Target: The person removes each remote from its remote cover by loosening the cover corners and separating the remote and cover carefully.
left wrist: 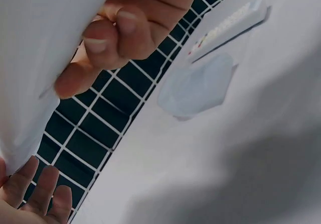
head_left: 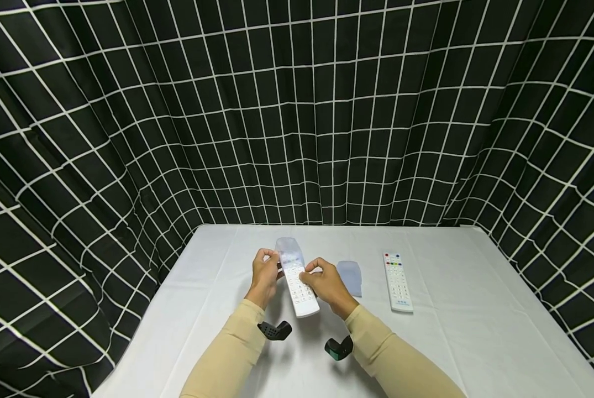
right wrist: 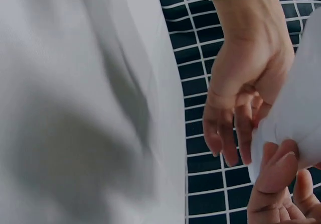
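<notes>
A white remote control [head_left: 301, 290] is held above the table, tilted, with its far end inside a translucent bluish sleeve cover [head_left: 287, 249]. My left hand [head_left: 265, 273] pinches the cover's left edge between thumb and fingers. On the other side, my right hand [head_left: 330, 283] grips the remote near its middle, thumb on the button face. The left wrist view shows the remote's plain underside [left wrist: 45, 48] with right-hand fingertips [left wrist: 95, 45] against it. In the right wrist view, my right hand [right wrist: 276, 184] touches the white underside; much of the grip is hidden.
A second translucent cover [head_left: 350, 278] lies flat on the white table [head_left: 446, 342], right of my right hand. Farther right lies another white remote [head_left: 398, 282] with coloured buttons. Black grid-patterned curtains [head_left: 297, 110] surround the table's back and sides.
</notes>
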`<action>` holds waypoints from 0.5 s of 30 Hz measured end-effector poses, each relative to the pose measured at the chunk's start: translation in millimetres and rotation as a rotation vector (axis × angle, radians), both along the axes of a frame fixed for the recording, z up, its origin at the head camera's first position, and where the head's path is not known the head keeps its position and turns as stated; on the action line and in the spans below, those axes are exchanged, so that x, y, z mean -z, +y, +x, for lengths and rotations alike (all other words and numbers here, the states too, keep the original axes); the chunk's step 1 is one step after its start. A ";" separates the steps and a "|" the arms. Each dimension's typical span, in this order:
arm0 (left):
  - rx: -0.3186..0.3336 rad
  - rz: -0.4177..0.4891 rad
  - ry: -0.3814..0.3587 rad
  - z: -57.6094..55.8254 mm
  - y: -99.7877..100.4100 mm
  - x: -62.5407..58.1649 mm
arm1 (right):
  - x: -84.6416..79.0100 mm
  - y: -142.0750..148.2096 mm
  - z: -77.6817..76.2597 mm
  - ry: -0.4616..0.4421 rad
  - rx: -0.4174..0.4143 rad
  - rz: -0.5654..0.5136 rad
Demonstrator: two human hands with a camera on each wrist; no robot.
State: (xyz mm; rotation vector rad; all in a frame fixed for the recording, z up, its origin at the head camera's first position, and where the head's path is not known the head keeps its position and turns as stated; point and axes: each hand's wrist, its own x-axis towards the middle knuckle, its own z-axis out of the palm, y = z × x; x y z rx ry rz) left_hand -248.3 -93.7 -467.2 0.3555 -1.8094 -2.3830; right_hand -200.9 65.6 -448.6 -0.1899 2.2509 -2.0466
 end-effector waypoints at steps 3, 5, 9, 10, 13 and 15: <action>0.001 0.017 0.017 -0.1 4.1 -1.5 | 1.5 -0.7 -1.5 0.001 0.036 -0.013; 0.016 0.017 0.017 0.9 7.0 -1.9 | 2.9 -0.9 -2.2 0.000 0.056 -0.016; 0.046 0.015 0.014 3.6 10.6 -1.2 | 5.5 -0.3 -2.1 0.014 0.076 -0.018; 0.050 0.020 0.016 3.9 10.8 -0.9 | 5.6 -0.1 -1.9 0.015 0.080 -0.015; 0.047 0.035 0.031 4.3 9.6 -0.5 | 4.9 0.5 -1.9 0.021 0.080 -0.021; 0.050 0.056 0.037 3.8 8.0 -0.5 | 3.7 1.1 -1.8 0.023 0.078 -0.028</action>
